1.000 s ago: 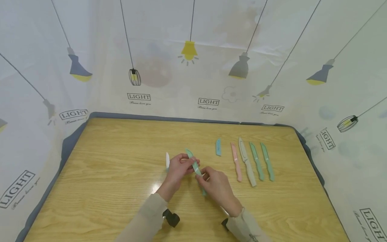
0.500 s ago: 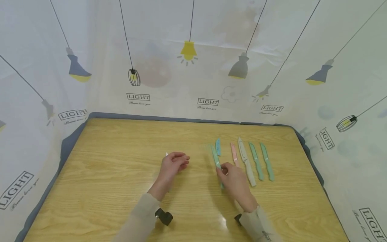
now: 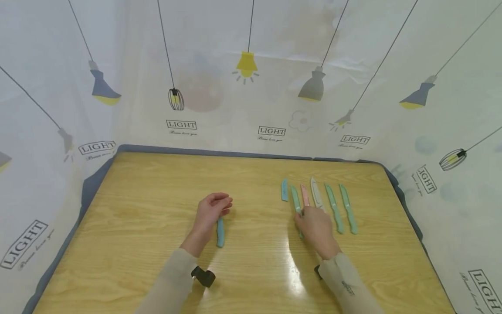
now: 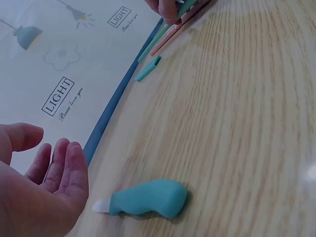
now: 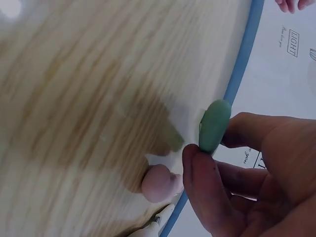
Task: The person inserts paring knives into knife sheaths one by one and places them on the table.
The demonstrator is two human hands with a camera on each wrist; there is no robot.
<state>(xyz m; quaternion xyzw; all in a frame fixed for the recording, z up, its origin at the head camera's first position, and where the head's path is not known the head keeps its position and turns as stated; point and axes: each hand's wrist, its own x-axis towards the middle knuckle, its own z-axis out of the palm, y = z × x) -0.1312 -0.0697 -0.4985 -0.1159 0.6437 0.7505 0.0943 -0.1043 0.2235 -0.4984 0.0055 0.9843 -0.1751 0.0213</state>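
Observation:
My right hand pinches a green knife by its handle between thumb and fingers, just left of a pink knife. In the right wrist view the green handle points at the camera, over its shadow on the table. My left hand hovers with loosely bent fingers and holds nothing. Beneath it lies a knife with a blue handle. In the left wrist view, part of its white blade shows beside my fingers. A separate blue blade sheath lies left of the green knife.
To the right of the pink knife, a cream knife and two more green knives, one beside the other, lie in a row. A printed sheet rises behind the wooden table.
My left hand has let go of the green knife and drawn back left. My right hand has carried the knife right, to between the blue sheath and the pink knife.

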